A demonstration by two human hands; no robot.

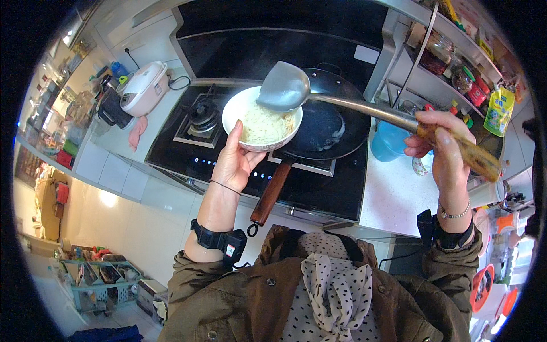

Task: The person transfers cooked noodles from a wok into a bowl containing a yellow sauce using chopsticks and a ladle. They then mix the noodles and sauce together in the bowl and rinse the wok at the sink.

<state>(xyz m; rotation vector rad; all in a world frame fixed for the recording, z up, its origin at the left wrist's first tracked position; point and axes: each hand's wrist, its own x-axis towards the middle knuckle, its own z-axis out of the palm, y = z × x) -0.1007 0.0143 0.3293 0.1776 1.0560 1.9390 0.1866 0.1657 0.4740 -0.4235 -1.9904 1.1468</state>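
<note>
My left hand (237, 164) holds a white bowl (234, 104) from below, its thumb on the near rim. Pale shredded food, perhaps noodles (267, 127), fills much of the bowl. In my right hand (446, 141) is a metal wok spatula (284, 85), gripped by its wooden handle end. The spatula's blade lies over the bowl's far rim, hiding part of the inside. Behind and right of the bowl, a dark wok (318, 122) with a wet sheen at its bottom sits on the right burner. Its wooden handle (273, 190) points towards me.
A gas burner (203, 115) is on the black hob's left side. A white rice cooker (145, 89) and a black jug (113, 109) stand on the left counter. On the right are a blue container (386, 141) and a shelf with jars (463, 79).
</note>
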